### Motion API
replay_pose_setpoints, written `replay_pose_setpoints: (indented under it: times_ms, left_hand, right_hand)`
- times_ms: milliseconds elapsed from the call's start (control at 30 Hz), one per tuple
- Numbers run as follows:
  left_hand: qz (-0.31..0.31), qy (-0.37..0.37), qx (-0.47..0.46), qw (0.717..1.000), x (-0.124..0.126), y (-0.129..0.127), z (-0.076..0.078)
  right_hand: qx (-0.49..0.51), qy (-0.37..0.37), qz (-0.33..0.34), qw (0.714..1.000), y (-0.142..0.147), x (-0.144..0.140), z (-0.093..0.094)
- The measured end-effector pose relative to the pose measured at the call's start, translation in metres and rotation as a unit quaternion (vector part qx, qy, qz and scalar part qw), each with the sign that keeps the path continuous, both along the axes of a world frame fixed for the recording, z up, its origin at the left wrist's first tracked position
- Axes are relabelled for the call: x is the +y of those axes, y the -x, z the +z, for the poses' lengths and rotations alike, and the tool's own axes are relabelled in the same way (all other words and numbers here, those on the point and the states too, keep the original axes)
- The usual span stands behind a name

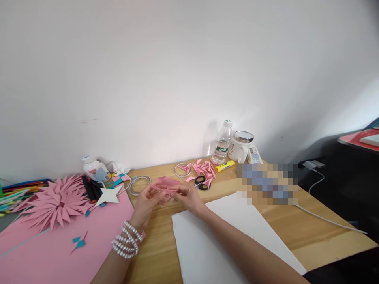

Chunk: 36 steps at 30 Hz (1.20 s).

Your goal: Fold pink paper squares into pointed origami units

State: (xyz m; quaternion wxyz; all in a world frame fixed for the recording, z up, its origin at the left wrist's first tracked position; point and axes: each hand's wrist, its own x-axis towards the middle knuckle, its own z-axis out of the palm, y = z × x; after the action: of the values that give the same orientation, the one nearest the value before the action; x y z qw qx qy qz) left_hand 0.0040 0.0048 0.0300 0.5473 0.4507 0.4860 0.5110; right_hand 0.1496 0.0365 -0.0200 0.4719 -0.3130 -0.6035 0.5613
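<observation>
Both hands meet over the wooden table (310,232) and pinch a folded piece of pink paper (166,183). My left hand (147,203), with a beaded bracelet on the wrist, grips its left end. My right hand (189,197) holds its right end, fingers pressed on a fold. A white sheet (213,236) lies under my right forearm. Just behind the hands lie black-handled scissors (201,182) and several small folded pink pieces (204,169).
A large pink paper flower (56,201) and a white paper star (109,195) rest on a pink sheet (44,256) at left. Behind stand a water bottle (222,144), a white mug (241,148), a yellow glue stick (224,166). A white cable (325,221) runs right.
</observation>
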Motion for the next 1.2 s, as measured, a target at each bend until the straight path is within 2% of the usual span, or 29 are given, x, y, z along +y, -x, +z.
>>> replay_pose_setpoints:
  times_ms: [100,200,300,367,467,567,700,800,900,1033,1100,1200]
  left_hand:
    - [0.005,0.003,-0.021,1.0,0.002,0.001,-0.002]
    - [0.026,0.011,-0.044,0.999,0.005,0.004,-0.005]
    - [0.05,0.011,-0.055,0.997,0.007,0.006,-0.01]
    - [0.053,0.006,-0.06,0.997,0.007,0.006,-0.013]
    - [0.013,0.007,-0.065,0.998,0.005,0.003,-0.014]
    - [-0.03,0.014,-0.057,0.998,0.003,-0.001,-0.012]
    - [-0.044,0.01,-0.057,0.997,0.002,0.0,-0.009]
    - [-0.043,0.012,-0.059,0.997,0.003,0.002,-0.009]
    - [-0.036,0.008,-0.043,0.998,0.005,0.003,-0.013]
    - [-0.001,-0.005,-0.011,1.0,0.005,0.004,-0.014]
    - [0.015,-0.016,-0.004,1.0,0.005,0.004,-0.013]
    - [0.019,-0.05,-0.007,0.999,0.004,0.007,-0.011]
  right_hand:
    - [-0.023,-0.023,0.004,0.999,0.0,-0.002,0.003]
    - [-0.054,-0.08,-0.015,0.995,0.001,-0.005,0.006]
    - [-0.074,-0.128,-0.068,0.987,0.001,-0.006,0.006]
    - [-0.076,-0.136,-0.113,0.981,0.001,-0.007,0.005]
    - [-0.071,-0.129,-0.158,0.976,0.002,-0.007,0.002]
    - [-0.056,-0.104,-0.147,0.982,0.003,-0.008,0.001]
    - [-0.011,-0.007,-0.097,0.995,0.004,-0.006,0.001]
    - [0.032,0.042,-0.127,0.991,0.003,-0.005,0.001]
    - [0.033,0.012,-0.167,0.985,0.001,-0.005,0.0]
    - [-0.007,-0.052,-0.121,0.991,0.001,-0.003,-0.002]
    - [-0.018,-0.046,-0.11,0.993,0.002,-0.001,-0.004]
    - [0.002,-0.002,-0.13,0.992,0.001,0.003,-0.006]
